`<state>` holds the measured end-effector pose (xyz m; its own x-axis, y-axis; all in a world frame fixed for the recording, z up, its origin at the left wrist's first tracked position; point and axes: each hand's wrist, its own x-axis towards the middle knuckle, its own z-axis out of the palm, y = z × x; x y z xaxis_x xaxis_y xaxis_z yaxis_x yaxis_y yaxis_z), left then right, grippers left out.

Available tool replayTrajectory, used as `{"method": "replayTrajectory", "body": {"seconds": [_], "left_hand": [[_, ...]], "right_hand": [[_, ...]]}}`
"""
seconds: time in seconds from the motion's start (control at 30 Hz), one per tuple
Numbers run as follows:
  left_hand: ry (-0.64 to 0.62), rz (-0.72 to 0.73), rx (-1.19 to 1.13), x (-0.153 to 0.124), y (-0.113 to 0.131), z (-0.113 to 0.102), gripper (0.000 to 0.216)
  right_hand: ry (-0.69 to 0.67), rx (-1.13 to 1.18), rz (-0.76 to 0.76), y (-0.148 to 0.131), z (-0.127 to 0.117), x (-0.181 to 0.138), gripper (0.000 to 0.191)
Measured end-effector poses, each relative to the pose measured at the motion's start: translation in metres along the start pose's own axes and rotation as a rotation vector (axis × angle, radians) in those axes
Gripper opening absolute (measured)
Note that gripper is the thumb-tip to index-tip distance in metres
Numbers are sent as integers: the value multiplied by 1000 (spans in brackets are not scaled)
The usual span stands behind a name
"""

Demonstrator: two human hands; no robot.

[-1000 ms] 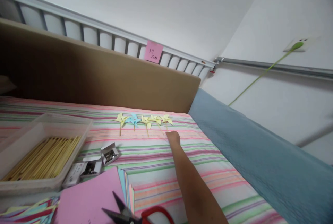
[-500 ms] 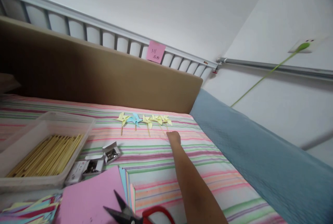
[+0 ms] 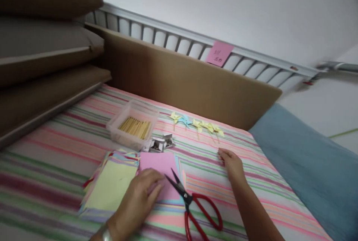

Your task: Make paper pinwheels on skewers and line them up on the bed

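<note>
My left hand (image 3: 141,192) is over the left edge of a stack of pink paper sheets (image 3: 158,162), thumb and index finger apart, holding nothing I can see. Beside its fingertips, scissors with red handles (image 3: 187,197) lie on the stack's right part, blades apart. Yellow paper sheets (image 3: 113,185) lie in another pile left of the pink ones. My right hand (image 3: 231,160) hovers near the striped cloth, its fingers loosely bent and apart with nothing visible in them. Just beyond it several paper pinwheels on sticks stand in a row, a blue pinwheel (image 3: 185,121) among yellow pinwheels (image 3: 197,124).
A clear plastic box (image 3: 114,131) of wooden sticks (image 3: 135,127) stands at the back left, with small open white boxes (image 3: 158,144) of metal bits next to it. A brown board (image 3: 179,88) closes off the back. Brown cushions (image 3: 50,43) are stacked at far left.
The view has swung left and back. My right hand has left the rightmost pinwheel's stick and drawn nearer. My left hand has come into view over the paper.
</note>
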<state>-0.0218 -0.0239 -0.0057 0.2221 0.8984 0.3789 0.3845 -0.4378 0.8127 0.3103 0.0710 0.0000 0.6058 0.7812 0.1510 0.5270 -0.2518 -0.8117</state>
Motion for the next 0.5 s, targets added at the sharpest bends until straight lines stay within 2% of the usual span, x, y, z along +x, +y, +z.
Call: {"method": "replayTrajectory", "body": {"seconds": [0.13,0.2,0.3,0.4,0.5], "left_hand": [[84,-161,-6,7,-14,-47,17],[101,-249,-2,9,-27,-69,15],[132,-357,45,8,-44,-93,20],[142,-407,109,3,-53,-105,24],[116,-433,149,-1,-57,-110,25]], "right_hand": [[-212,177,1,-32,3,-89,32],[-354,367,43,-51,15,-137,32],[-528,441,75,-72,44,-194,23],[-676,450,90,-83,74,-228,20],[-741,457,128,-88,96,-244,22]]}}
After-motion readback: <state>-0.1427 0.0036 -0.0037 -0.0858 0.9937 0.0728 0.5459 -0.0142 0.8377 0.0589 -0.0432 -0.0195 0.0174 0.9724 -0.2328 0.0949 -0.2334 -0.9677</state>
